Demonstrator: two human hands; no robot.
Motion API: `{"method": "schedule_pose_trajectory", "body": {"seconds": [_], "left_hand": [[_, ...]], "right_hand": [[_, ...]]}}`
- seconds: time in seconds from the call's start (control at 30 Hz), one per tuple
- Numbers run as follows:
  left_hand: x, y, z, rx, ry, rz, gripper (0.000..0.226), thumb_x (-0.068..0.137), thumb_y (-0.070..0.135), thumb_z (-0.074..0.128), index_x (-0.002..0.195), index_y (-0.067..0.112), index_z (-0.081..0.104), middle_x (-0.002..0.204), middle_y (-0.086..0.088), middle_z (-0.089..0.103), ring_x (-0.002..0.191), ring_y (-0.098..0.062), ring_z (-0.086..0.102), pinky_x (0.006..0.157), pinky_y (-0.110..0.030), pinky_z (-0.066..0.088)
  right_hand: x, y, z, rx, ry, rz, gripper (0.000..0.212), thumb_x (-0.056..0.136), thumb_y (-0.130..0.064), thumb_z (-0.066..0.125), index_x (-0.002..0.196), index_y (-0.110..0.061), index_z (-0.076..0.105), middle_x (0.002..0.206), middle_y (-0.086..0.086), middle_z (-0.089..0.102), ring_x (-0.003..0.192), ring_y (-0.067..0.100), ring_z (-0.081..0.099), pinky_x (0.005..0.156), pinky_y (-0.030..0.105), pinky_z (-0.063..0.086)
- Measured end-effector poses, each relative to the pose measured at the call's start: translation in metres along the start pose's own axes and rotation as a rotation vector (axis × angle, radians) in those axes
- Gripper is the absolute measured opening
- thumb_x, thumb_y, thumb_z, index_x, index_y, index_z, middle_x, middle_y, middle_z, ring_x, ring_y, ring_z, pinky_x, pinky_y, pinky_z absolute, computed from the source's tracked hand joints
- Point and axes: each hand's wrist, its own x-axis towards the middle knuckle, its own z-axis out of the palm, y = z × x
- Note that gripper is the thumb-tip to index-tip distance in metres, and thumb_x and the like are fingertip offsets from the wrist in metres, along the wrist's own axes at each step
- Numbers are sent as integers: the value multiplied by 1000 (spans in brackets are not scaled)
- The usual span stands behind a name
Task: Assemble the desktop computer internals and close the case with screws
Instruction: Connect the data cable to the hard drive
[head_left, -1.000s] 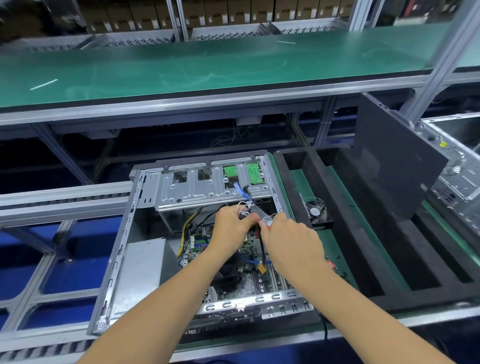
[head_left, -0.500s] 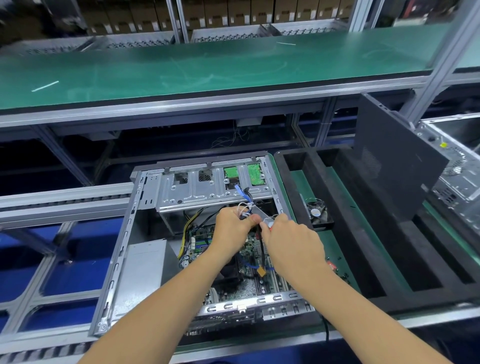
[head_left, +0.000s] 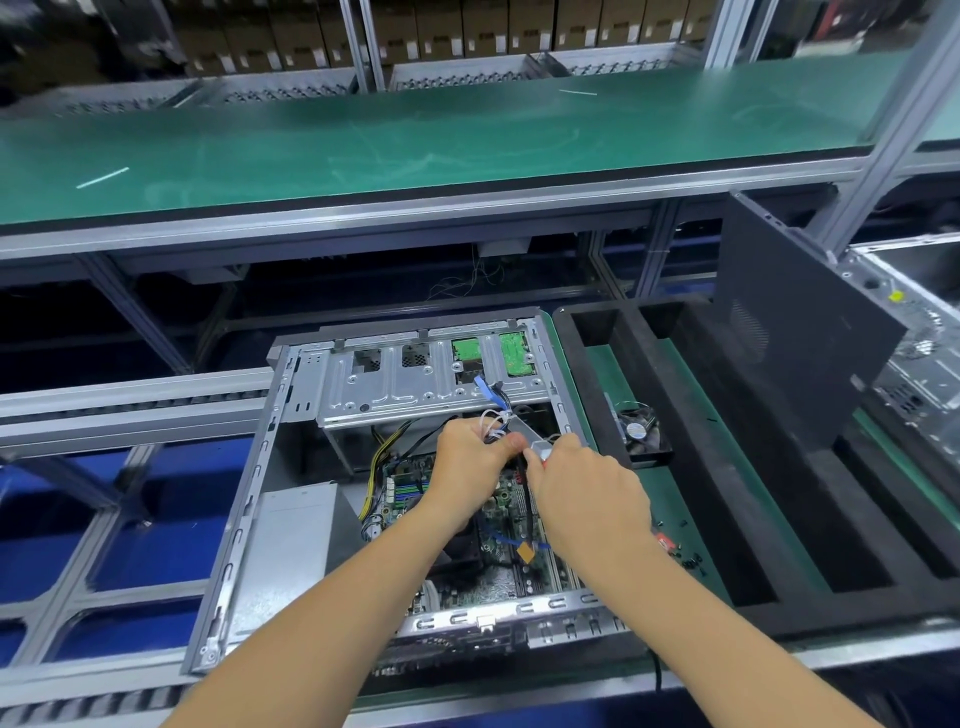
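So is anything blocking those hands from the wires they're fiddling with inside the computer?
Nothing visible does. The left hand already holds the bundle of thin wires just below the drive cage, and the right hand meets it there, pinching something small. The case is open on top.

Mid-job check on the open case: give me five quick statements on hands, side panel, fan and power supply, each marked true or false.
1. Both hands work at the wire bundle inside the case. True.
2. The side panel is already on the case. False: it leans upright to the right.
3. A loose fan lies in the black tray. True.
4. The left hand rests on the power supply. False: it grips the wires.
5. The right hand is idle outside the case. False: it pinches something by the wires.
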Motion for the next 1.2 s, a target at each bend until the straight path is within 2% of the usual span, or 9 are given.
{"method": "schedule_pose_trajectory", "body": {"seconds": [0.4, 0.47, 0.53, 0.7, 0.8, 0.87, 0.93, 1.0, 1.2], "left_hand": [[-2, 4, 2, -37, 33, 16, 60, 83, 12, 71, 39, 26, 34, 41, 13, 22, 44, -7, 18, 43, -20, 18], [-1, 1, 0, -74, 6, 9, 51, 83, 16, 73, 46, 23, 40, 47, 11, 27, 46, -10, 21, 46, -22, 20], [-2, 2, -5, -58, -30, -5, 37, 84, 21, 73, 59, 9, 49, 53, 4, 31, 51, -12, 25, 49, -23, 23], [0, -1, -12, -70, -114, -10, 28, 87, 24, 69, 66, 16, 53, 60, 4, 44, 57, -10, 38, 58, -25, 32], [1, 3, -20, -89, -122, -15, 27, 89, 29, 66, 65, 24, 54, 56, 12, 42, 52, -8, 34, 51, -18, 30], [1, 6, -23, -117, -115, -21, 27, 91, 32, 63, 67, 26, 53, 57, 10, 38, 53, -10, 31, 51, -20, 27], [0, 7, -24, -160, -115, -24, 24, 94, 29, 60, 72, 21, 53, 57, 11, 38, 53, -9, 31, 52, -21, 26], [0, 8, -24, -192, -104, -31, 23, 95, 25, 59, 75, 17, 51, 58, 7, 37, 53, -10, 31, 54, -23, 27], [-1, 9, -25, -264, -89, -72, 20, 94, 23, 61, 75, 16, 60, 65, 8, 51, 62, -11, 44, 66, -26, 36]], "right_hand": [[2, -1, 1, 12, 39, 20, 48, 105, -52, 25, 110, -11, 50, 95, 4, 69, 87, 25, 69, 55, 31, 37], [4, 0, 0, 31, 35, 55, 49, 105, -52, 25, 111, -10, 50, 98, 6, 69, 90, 26, 68, 57, 31, 37], [4, -1, 0, 47, 12, 56, 50, 104, -53, 25, 110, -10, 50, 97, 6, 67, 91, 26, 68, 58, 31, 37], [0, 1, -2, 85, 25, 46, 47, 105, -52, 24, 108, -13, 50, 75, -2, 39, 91, 25, 66, 60, 30, 36], [-2, 6, -7, 12, 8, -43, 42, 105, -43, 23, 130, -19, 48, 74, -2, 31, 86, 25, 59, 59, 31, 33], [-4, 6, -10, 12, -11, -87, 39, 106, -38, 26, 135, -20, 45, 85, 3, 42, 83, 27, 55, 60, 32, 36], [-5, 6, -14, 34, -11, -47, 45, 104, -51, 28, 118, -15, 51, 97, 6, 58, 90, 28, 64, 63, 31, 39], [-6, 6, -15, 72, -13, 8, 55, 100, -62, 25, 105, -14, 51, 94, 4, 63, 90, 26, 66, 62, 31, 38], [-8, 14, -19, 207, -78, 24, 51, 97, -66, 29, 89, -18, 46, 74, -5, 49, 72, 21, 53, 58, 33, 39]]}}
